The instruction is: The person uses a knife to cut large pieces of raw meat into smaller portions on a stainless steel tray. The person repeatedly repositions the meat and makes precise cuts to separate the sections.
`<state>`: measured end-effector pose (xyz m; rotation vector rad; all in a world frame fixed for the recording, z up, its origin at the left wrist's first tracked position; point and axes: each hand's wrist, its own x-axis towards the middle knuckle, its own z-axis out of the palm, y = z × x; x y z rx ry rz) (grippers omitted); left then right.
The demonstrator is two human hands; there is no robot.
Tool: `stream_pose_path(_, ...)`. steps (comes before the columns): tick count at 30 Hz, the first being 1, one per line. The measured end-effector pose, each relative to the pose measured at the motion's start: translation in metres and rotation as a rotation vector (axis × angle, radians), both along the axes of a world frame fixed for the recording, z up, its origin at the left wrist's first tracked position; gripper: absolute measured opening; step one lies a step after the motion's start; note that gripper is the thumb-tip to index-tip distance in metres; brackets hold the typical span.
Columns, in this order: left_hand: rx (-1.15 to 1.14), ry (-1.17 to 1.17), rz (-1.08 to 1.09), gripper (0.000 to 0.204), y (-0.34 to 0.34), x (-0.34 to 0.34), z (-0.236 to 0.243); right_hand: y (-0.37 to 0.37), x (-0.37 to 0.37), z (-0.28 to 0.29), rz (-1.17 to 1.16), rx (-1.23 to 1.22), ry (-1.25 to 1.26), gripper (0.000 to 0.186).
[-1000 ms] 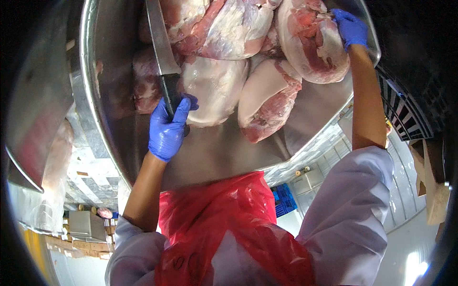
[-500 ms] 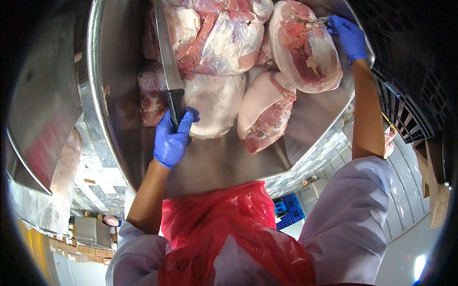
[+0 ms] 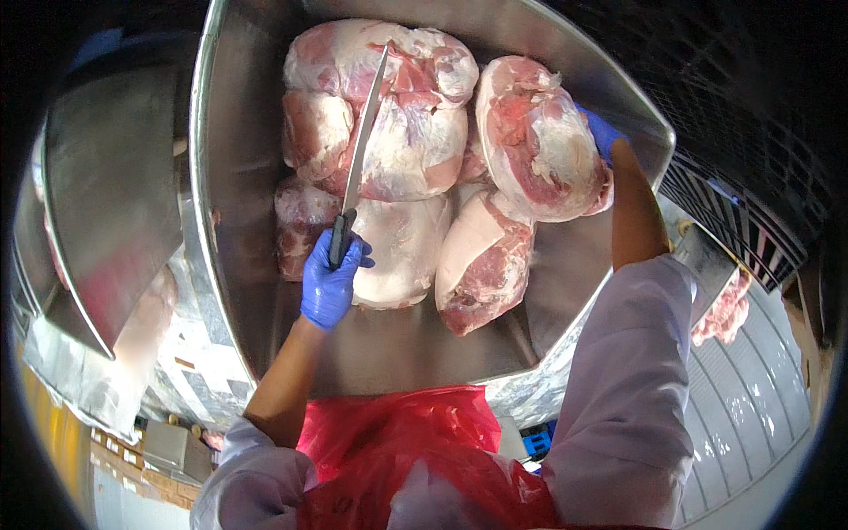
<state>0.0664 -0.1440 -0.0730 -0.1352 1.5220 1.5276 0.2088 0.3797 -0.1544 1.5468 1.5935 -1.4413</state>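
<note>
Several large raw meat cuts, pink with white fat, lie piled on a steel tray [image 3: 256,177]. My left hand [image 3: 330,284], in a blue glove, is shut on the black handle of a long knife [image 3: 364,132] whose blade points up over the meat pile. My right hand [image 3: 601,132], also blue-gloved, grips the far side of a big rounded meat cut [image 3: 539,141] at the right of the pile; most of that hand is hidden behind the cut. A red plastic apron [image 3: 406,450] covers my front.
A second steel tray [image 3: 115,203] stands at the left. More raw meat [image 3: 724,309] lies on a surface at the right. A grated floor section [image 3: 742,221] and a blue crate [image 3: 534,439] show below the table.
The view has shifted down, so the meat pile now sits lower in the picture. My left hand has tilted the knife blade to the right. My right hand keeps its hold on the rounded cut.
</note>
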Motion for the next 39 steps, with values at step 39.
stream_pose_path(39, 0.189, -0.052, 0.499, 0.019, 0.142, -0.038, -0.035, -0.038, -0.013, 0.013, -0.419, -0.256, 0.28, 0.05)
